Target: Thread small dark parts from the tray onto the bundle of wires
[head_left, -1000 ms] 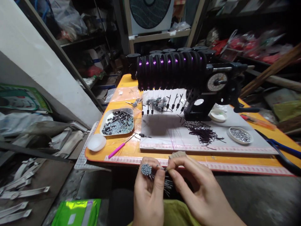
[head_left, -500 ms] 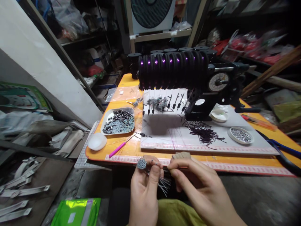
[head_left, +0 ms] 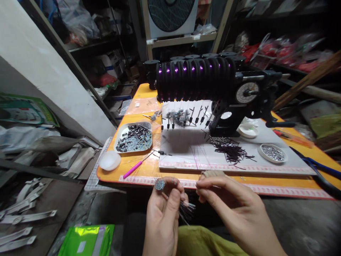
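Down low, just in front of the table's near edge, the left hand (head_left: 163,217) is closed around a bundle (head_left: 160,185) of thin pins. The grey bead heads are gathered in a tight cluster above the thumb, and the fine tails fan out to the right below it. The right hand (head_left: 234,209) sits just beside it with thumb and forefinger pinched together near those tails, perhaps on a single strand, though it is too fine to be sure.

Beyond the hands lies the orange table (head_left: 266,190), with a white board (head_left: 186,151) on top. A pink-handled tool (head_left: 132,170) lies at the board's left corner, near a white dish (head_left: 109,160) and a tray (head_left: 116,146) of small black and grey pieces. On the board, a pile of dark strands (head_left: 231,150) lies between the machine's foot and a round dish (head_left: 259,149) of small metal bits. The black machine (head_left: 229,117) stands at the back of the board and carries a row of spools (head_left: 194,81) wound with purple thread. A green packet (head_left: 85,241) lies on the floor at lower left, and a fan (head_left: 172,14) stands on the shelf behind.
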Demonstrator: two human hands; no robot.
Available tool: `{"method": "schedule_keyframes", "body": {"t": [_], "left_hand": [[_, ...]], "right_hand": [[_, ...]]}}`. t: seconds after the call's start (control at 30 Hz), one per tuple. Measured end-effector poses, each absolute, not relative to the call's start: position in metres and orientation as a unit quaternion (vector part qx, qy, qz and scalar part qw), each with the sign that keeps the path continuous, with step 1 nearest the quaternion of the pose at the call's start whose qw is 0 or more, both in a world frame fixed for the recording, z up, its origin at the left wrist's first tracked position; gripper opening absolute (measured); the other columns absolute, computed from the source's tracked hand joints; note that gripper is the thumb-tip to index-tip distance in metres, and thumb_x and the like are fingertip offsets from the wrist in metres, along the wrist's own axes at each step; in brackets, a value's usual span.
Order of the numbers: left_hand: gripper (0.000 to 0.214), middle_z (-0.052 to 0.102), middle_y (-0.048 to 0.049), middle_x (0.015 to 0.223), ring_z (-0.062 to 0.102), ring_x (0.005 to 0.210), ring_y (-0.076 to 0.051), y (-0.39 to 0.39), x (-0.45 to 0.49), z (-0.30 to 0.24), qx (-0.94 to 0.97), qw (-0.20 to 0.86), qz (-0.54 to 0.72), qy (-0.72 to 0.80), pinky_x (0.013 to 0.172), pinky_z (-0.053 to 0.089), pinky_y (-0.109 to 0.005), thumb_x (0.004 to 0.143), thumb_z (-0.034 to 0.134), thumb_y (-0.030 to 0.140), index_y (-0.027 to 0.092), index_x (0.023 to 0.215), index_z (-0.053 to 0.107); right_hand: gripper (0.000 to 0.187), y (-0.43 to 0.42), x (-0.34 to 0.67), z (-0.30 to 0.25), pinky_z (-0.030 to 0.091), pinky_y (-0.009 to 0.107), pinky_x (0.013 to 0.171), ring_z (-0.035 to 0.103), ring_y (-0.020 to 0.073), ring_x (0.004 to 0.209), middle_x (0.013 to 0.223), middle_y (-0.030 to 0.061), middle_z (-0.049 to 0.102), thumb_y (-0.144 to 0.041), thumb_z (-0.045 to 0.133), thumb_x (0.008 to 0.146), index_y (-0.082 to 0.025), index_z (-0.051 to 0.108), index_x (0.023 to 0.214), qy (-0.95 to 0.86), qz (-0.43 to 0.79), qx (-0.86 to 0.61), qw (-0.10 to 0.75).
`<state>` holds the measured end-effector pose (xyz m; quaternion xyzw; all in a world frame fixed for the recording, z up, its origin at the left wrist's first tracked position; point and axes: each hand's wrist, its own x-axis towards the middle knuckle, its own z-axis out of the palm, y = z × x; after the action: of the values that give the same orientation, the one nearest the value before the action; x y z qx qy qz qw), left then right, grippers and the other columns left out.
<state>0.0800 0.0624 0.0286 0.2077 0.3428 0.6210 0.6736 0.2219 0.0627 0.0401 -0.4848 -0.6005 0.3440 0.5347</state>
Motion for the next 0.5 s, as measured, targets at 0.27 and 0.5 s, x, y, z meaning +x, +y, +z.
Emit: {"method": "schedule_keyframes", "body": {"t": [0.27,0.5], "left_hand": [[0.013,0.063,0.0001,0.083,0.058,0.071,-0.011,0.0590,0.0779,0.0204,0.276,0.624,0.620,0.387,0.069,0.050,-0.021,0.080,0.077,0.028,0.021,0.087,0.069],[0.009,0.061,0.0012,0.081,0.058,0.078,-0.011,0.0556,0.0826,0.0216,0.327,0.587,0.626,0.396,0.073,0.048,-0.017,0.084,0.073,0.028,0.022,0.085,0.066]], "right_hand": [[0.012,0.0662,0.2227,0.0416,0.053,0.014,0.061,0.065,0.0086,0.067,0.082,-0.0028,0.069,-0.017,0.063,0.090,-0.028,0.069,0.090,-0.617,0.361,-0.472,0.515],[0.014,0.0694,0.2162,0.0418,0.054,0.018,0.078,0.068,0.0132,0.091,0.094,-0.0015,0.071,-0.018,0.062,0.092,-0.030,0.068,0.095,-0.650,0.344,-0.449,0.508]]}}
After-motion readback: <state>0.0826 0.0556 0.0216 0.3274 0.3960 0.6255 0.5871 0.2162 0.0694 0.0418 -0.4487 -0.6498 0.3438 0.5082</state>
